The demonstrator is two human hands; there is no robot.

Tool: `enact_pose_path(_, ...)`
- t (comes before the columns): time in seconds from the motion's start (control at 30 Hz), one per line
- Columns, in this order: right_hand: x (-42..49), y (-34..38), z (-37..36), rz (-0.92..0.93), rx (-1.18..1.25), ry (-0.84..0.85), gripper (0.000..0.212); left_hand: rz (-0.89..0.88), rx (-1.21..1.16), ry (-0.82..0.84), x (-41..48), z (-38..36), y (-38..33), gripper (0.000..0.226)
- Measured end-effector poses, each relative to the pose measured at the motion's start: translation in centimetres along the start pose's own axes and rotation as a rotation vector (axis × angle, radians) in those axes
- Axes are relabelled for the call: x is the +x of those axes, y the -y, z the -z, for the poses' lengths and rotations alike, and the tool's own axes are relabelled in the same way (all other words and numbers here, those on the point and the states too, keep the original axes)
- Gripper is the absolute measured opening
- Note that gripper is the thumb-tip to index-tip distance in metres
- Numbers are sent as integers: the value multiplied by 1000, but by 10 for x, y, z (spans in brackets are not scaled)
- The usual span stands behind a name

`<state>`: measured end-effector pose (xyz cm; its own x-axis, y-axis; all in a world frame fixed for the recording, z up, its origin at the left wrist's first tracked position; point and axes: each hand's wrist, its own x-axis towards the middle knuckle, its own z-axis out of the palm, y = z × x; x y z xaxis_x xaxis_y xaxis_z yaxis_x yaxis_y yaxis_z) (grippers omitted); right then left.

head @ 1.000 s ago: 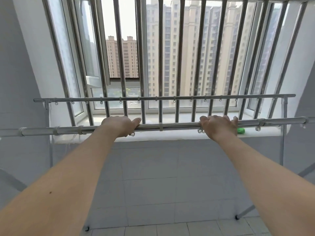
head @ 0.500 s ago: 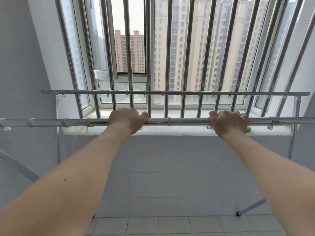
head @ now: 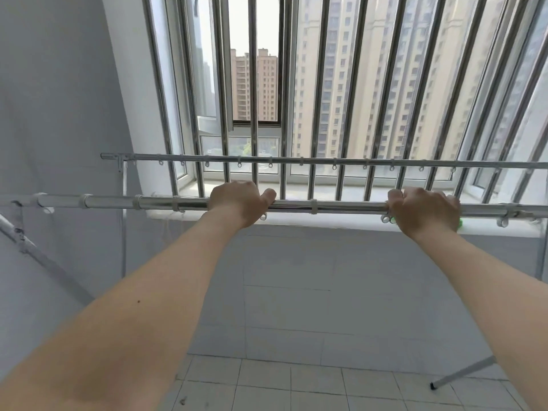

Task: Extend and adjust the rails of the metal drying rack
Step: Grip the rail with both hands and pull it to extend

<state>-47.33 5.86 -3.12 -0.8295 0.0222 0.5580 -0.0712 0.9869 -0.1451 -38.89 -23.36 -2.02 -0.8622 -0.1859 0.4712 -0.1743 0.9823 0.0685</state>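
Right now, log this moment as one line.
left hand: gripping near rail | right hand: gripping near rail | far rail: untouched

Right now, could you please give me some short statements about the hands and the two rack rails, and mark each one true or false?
1. Both hands hold the near rail. True.
2. The left hand rests on the far rail. False: its grip is on the near rail.
3. The right hand hangs free. False: it is closed around the near rail.
4. Small rings hang under the far rail. True.
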Motion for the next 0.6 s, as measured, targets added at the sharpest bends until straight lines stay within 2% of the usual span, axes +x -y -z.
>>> enact_pose_path(0.17, -12, 0, 0, -27, 17, -66, 51, 17, 4, 12, -8, -1, -1, 53)
enact_pose_path(0.6, -25, 3, -12, -28, -11, -100, 50, 10, 40, 63, -12, -11, 3, 54)
